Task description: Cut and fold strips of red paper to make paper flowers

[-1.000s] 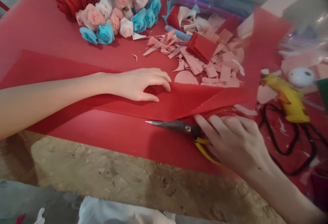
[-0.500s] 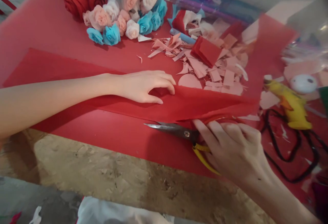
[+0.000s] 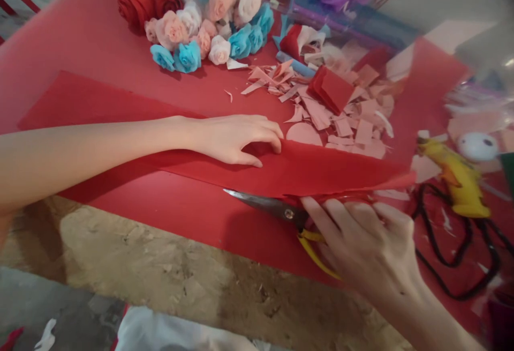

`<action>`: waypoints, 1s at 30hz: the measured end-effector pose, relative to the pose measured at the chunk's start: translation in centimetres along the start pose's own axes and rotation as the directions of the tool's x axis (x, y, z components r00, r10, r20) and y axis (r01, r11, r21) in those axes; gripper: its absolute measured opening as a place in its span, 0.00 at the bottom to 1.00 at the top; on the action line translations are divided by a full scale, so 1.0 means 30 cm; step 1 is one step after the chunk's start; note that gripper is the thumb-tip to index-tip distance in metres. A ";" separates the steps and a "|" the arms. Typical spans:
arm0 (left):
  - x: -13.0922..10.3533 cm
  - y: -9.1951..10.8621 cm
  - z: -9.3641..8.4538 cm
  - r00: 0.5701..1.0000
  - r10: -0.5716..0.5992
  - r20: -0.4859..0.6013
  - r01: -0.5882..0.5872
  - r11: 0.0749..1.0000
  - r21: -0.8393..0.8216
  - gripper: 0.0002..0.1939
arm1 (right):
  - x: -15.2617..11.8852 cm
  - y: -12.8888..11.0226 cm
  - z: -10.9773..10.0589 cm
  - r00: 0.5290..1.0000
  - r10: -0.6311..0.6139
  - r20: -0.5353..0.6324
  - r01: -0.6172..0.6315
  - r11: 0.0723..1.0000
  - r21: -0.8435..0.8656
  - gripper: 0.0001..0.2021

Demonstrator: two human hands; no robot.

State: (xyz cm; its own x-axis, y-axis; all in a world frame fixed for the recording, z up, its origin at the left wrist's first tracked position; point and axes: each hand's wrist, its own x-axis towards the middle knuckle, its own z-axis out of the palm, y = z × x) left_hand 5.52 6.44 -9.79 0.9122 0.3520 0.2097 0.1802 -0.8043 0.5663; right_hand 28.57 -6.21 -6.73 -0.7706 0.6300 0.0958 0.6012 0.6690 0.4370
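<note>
A long strip of red paper (image 3: 321, 169) lies across the red table. My left hand (image 3: 236, 139) rests on the strip near its middle, thumb and fingers apart, holding nothing. At the strip's near edge, my right hand (image 3: 365, 238) is wrapped round the yellow handles of a pair of scissors (image 3: 277, 207). Their dark blades point left along that edge, partly hidden by the paper.
Blue, pink, white and red paper roses (image 3: 187, 56) stand at the back. Pink and red paper scraps (image 3: 313, 107) cover the right middle. A yellow glue gun (image 3: 458, 179) with a black cord lies at the right, beside a white oval object (image 3: 477, 146).
The view has shifted slightly. The scissor blades look more closed and sit a little further left along the strip, and the paper's right end lies differently. My left hand still rests on the strip.
</note>
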 end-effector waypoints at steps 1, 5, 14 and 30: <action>0.000 -0.001 0.001 1.000 0.003 -0.002 -0.003 1.000 0.001 0.13 | 0.003 -0.005 -0.004 1.000 0.011 0.010 -0.011 1.000 0.000 0.15; -0.002 -0.003 0.004 1.000 0.013 -0.012 -0.013 1.000 0.007 0.14 | 0.033 -0.022 -0.010 0.999 0.024 0.024 -0.024 1.000 0.010 0.17; 0.000 -0.004 0.003 1.000 0.014 -0.005 -0.014 1.000 0.000 0.14 | 0.076 -0.015 -0.001 0.999 -0.025 -0.033 0.028 0.997 0.075 0.16; -0.032 0.027 -0.050 0.998 -0.029 0.051 0.030 0.999 -0.026 0.11 | -0.014 0.052 0.048 1.000 -0.008 -0.001 0.008 0.985 0.170 0.13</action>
State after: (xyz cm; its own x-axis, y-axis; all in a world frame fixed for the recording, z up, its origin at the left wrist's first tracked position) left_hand 4.22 6.17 -8.34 0.9243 0.3500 0.1521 0.1980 -0.7806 0.5928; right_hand 30.13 -4.86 -7.37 -0.7754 0.6246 0.0929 0.6224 0.7310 0.2797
